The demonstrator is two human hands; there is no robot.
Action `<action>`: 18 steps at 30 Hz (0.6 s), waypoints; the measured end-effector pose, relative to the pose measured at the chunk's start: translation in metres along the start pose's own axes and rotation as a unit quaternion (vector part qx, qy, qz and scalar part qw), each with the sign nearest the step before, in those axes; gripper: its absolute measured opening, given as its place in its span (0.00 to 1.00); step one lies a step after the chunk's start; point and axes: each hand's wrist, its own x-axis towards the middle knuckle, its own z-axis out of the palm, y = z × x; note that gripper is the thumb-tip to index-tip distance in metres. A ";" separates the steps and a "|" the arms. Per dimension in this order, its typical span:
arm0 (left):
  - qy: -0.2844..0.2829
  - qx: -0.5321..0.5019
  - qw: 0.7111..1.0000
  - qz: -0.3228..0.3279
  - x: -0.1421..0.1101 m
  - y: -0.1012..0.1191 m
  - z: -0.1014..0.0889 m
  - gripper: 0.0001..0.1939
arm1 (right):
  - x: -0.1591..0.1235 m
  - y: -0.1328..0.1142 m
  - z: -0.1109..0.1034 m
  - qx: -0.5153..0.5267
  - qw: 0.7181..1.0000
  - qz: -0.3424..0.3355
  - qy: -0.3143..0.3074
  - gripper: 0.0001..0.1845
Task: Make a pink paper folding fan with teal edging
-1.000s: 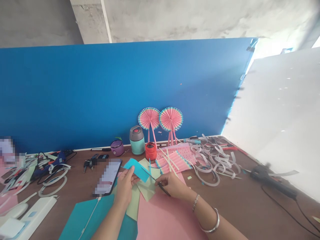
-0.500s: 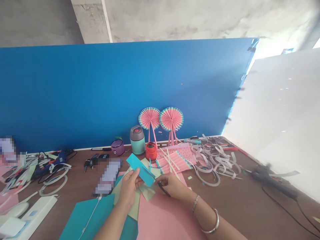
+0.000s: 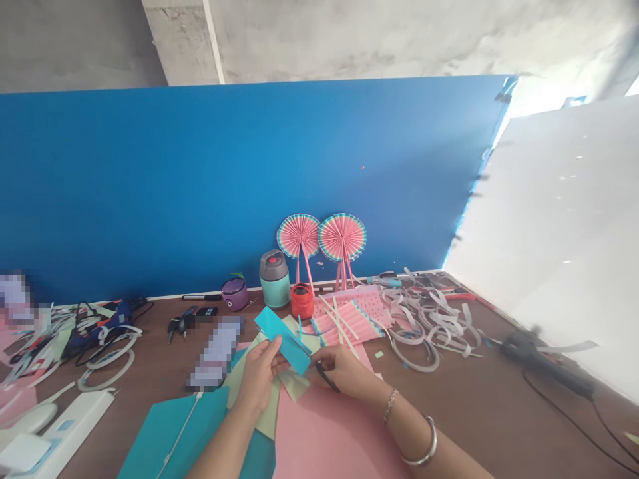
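Observation:
A strip of blue paper is pinched in my left hand, thumb on top and fingers beneath. My right hand is closed round a pair of dark-handled scissors, whose blades lie along the strip's right edge. Below both hands are a large pink paper sheet and pale yellow-green sheets. A teal sheet lies left of them. Beyond the hands rests a pleated pink paper piece with thin cream strips on it.
Two round pink paper fans stand against the blue partition. Before it are a mint food jar, a red pot and a purple cup. A phone, curled strips, a glue gun and a power strip surround the papers.
The blue strip has shifted very slightly to the right in my left hand, with the scissors staying at its edge. Everything else looks the same.

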 end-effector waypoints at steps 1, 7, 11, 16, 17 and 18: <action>-0.001 -0.001 1.000 0.000 0.000 0.000 0.000 0.19 | 0.000 0.000 0.000 -0.002 1.000 0.000 0.002 0.10; -0.005 -0.001 1.000 0.000 0.001 0.000 0.000 0.19 | 0.001 0.000 -0.001 -0.010 1.000 -0.003 0.006 0.09; -0.005 -0.001 1.000 -0.004 0.001 0.001 -0.001 0.19 | 0.001 -0.002 -0.001 -0.007 1.000 0.002 0.009 0.09; -0.007 -0.004 1.000 -0.010 0.000 0.003 0.000 0.19 | -0.001 -0.006 -0.004 -0.024 1.000 0.002 0.006 0.10; -0.006 -0.005 1.000 -0.009 0.000 0.003 0.000 0.19 | -0.001 -0.006 -0.004 -0.031 1.000 0.001 0.007 0.11; -0.003 -0.006 1.000 -0.008 0.000 0.004 0.000 0.19 | -0.001 -0.006 -0.004 -0.037 0.999 0.000 0.008 0.11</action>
